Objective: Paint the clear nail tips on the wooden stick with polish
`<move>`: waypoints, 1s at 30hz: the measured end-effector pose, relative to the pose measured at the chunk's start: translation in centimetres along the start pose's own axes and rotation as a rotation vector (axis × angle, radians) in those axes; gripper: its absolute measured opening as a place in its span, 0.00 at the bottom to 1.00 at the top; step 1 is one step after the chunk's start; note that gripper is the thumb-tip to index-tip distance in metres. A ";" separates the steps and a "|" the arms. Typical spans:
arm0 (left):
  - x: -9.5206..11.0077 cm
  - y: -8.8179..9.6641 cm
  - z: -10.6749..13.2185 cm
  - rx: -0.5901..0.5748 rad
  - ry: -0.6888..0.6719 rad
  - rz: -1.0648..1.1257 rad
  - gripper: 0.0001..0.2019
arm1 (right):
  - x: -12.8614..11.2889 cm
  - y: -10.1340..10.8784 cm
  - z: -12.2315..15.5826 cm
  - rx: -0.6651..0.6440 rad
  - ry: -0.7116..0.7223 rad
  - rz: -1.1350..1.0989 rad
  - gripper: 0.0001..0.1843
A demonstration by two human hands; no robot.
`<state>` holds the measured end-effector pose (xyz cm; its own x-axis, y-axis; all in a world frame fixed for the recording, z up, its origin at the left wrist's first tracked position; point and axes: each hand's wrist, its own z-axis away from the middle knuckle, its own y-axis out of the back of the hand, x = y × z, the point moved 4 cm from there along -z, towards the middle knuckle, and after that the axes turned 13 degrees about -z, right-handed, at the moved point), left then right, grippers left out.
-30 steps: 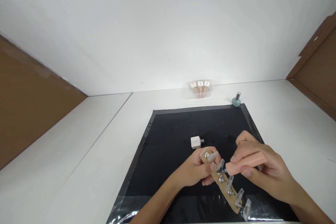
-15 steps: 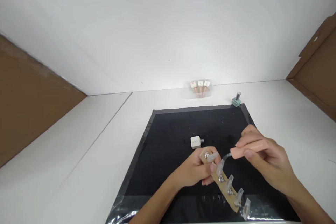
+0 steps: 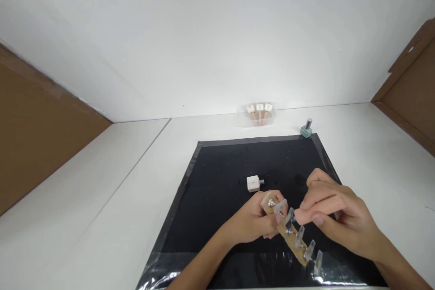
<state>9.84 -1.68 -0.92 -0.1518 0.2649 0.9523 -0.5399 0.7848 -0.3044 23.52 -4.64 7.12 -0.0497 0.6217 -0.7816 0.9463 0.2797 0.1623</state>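
My left hand grips one end of a tan strip that carries several clear false nail tips on small silvery mounts. In my right hand is a nail polish brush with a peach handle, pinched between thumb and fingers. Its brush end meets the second nail tip from my left hand; the bristles are mostly hidden there. Just beyond my left hand, a white square nail polish bottle with a bare grey neck is on the black mat.
At the back, a clear plastic box holds three white square bottles with peach caps. A teal bottle with a silver cap stands by the mat's far right corner. Brown cardboard panels flank the white table.
My right hand has brought the brush down and left, closer to the second nail tip. The strip has turned slightly in my left hand. The bottles have not moved.
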 end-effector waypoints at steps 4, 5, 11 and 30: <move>-0.2 0.1 0.2 0.036 0.058 -0.061 0.22 | 0.4 0.5 0.2 0.030 -0.001 0.044 0.09; -0.2 0.1 0.2 0.040 0.067 -0.071 0.23 | 0.4 0.6 0.2 0.040 0.005 0.057 0.10; 0.1 0.3 0.4 0.088 0.101 -0.160 0.24 | 0.3 1.5 0.3 0.106 0.034 0.093 0.09; 1.3 0.4 0.6 0.175 0.047 -0.598 0.02 | 0.5 1.4 -0.1 0.039 -0.034 0.171 0.11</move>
<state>8.89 -1.39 0.18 0.2535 -0.1644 0.9533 -0.6479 0.7029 0.2935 24.81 -3.88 7.02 0.1230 0.6324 -0.7648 0.9517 0.1434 0.2716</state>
